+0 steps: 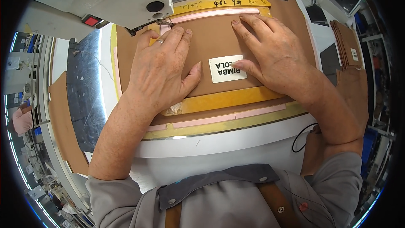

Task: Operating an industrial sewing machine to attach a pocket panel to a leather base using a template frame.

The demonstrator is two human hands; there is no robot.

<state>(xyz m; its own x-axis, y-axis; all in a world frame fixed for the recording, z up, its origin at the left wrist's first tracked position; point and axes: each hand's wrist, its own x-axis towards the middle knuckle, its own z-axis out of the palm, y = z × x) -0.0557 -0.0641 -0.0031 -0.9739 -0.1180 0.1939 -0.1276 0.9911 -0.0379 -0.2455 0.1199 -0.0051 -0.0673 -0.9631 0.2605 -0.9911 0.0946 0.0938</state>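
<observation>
A brown leather piece lies flat in a yellow template frame with pink strips, on the bed of a sewing machine. My left hand presses flat on the piece's left half, fingers spread, a ring on one finger. My right hand presses flat on its right half, and its thumb tip touches a small white printed label that sits on the leather between both thumbs. The grey-white sewing machine head hangs just above my left fingertips.
A stack of brown leather pieces lies at the right. Another brown piece hangs at the left beside a scratched dark metal surface. A black cable loop lies on the white table edge.
</observation>
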